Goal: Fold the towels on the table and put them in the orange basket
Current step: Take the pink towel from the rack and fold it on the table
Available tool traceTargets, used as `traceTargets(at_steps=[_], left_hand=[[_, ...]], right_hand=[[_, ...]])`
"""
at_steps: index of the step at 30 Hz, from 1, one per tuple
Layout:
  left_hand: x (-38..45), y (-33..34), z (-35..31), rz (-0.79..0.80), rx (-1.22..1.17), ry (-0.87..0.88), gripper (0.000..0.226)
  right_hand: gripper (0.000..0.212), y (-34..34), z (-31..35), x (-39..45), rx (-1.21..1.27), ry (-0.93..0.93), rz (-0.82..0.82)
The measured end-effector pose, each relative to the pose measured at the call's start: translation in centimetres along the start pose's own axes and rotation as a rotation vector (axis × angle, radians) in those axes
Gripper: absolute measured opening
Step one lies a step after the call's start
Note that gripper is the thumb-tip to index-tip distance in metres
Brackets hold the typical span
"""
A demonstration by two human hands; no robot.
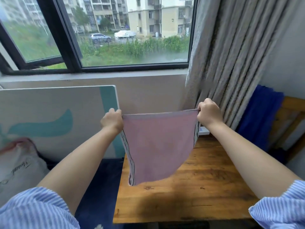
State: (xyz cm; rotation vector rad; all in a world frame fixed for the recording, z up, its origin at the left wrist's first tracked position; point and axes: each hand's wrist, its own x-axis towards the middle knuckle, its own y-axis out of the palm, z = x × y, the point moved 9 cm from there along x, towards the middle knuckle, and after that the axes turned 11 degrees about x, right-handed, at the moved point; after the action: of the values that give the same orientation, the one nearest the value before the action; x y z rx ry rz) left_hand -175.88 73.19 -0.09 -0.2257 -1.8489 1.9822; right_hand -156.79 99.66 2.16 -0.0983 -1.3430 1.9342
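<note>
Striped sleeves (38,207), hands pinching pink towel's (158,146) top corners, above table (206,187)

cursive script on pillow (18,169), unreadable

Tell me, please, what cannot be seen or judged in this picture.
- Orange basket: nowhere in the head view.
- Other towels: none visible; the pink towel covers part of the table.
- Towel corners: hidden inside the left hand and right hand.
- Cushion writing: blurred.

Home bedroom: curtain (231,63), pillow (18,162)
</note>
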Motion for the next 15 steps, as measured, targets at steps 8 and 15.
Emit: traceTargets(at_steps=[8, 15], left_hand=[[0.7, 3.3, -1.1, 0.197, 0.186, 0.052, 0.029], [4.8, 3.7, -0.9, 0.2, -0.159, -0.181, 0.025]], right_hand=[[0.019, 3.5, -1.4, 1.3, -0.185, 0.128, 0.298], [0.027, 5.5, -1.0, 6.0, 0.013, 0.158, 0.163]])
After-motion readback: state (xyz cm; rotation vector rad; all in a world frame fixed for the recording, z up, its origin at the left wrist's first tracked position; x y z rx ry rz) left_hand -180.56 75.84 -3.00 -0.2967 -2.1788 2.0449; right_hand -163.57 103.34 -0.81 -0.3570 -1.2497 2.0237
